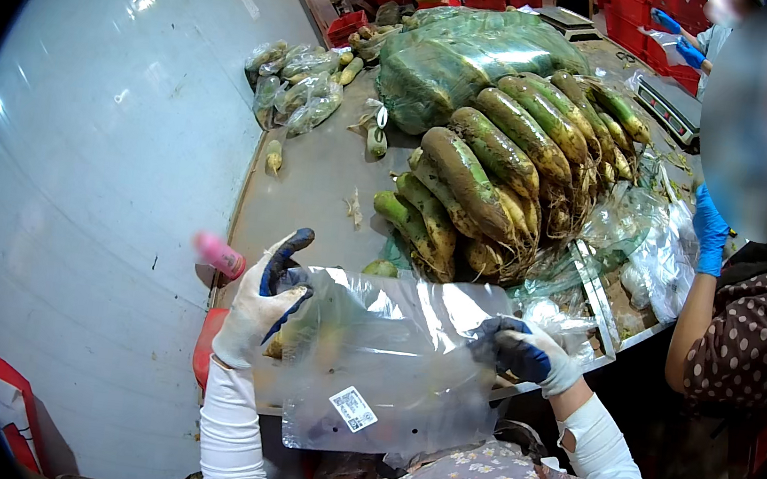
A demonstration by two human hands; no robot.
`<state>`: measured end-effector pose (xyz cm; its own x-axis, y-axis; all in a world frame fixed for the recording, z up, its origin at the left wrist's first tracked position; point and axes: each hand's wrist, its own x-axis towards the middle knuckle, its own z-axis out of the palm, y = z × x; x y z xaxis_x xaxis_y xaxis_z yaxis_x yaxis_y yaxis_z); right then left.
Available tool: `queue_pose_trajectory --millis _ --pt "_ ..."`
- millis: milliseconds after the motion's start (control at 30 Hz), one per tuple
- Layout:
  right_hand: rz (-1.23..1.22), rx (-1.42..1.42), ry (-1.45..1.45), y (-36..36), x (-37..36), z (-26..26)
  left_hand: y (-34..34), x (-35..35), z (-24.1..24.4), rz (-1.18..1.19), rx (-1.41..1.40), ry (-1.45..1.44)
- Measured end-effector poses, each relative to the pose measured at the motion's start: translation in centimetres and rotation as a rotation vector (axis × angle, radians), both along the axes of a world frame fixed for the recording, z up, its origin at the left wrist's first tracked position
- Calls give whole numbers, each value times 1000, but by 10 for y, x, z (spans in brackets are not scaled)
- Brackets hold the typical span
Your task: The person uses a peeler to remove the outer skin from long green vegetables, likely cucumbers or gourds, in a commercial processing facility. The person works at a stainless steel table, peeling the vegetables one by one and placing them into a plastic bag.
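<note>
A clear plastic bag with a printed white label hangs between my hands, over the near edge of the table. My right hand, in a soiled white and dark blue glove, grips the bag's upper right side. My left hand, in a matching glove, is at the bag's upper left corner with thumb and fingers apart; whether it touches the film is unclear. Beyond the bag lies a heap of muddy green radishes with roots towards the right. Part of a radish shows just behind the bag's top edge.
A large green plastic sack lies behind the heap. Bagged radishes lie by the white wall at left. A pink bottle is near my left hand. Digital scales stand at back right. At right is a co-worker's blue-gloved hand.
</note>
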<state>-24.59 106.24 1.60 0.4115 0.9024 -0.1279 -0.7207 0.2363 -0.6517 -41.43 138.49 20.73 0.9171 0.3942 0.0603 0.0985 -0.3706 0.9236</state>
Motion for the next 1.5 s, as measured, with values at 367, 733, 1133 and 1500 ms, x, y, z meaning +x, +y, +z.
queue_pose_trajectory --millis 367,733,1133,1500 --pt "-368 -345 -198 29 -22 4 -13 4 -81 341 753 -93" --pt "-414 -262 -208 67 -52 30 -133 14 -137 -41 -164 -209" --pt "-573 -774 -881 -13 -3 -7 -9 -39 -157 492 -154 -315" --pt "-276 -124 -296 -19 -16 32 1 -46 -173 488 438 -237"
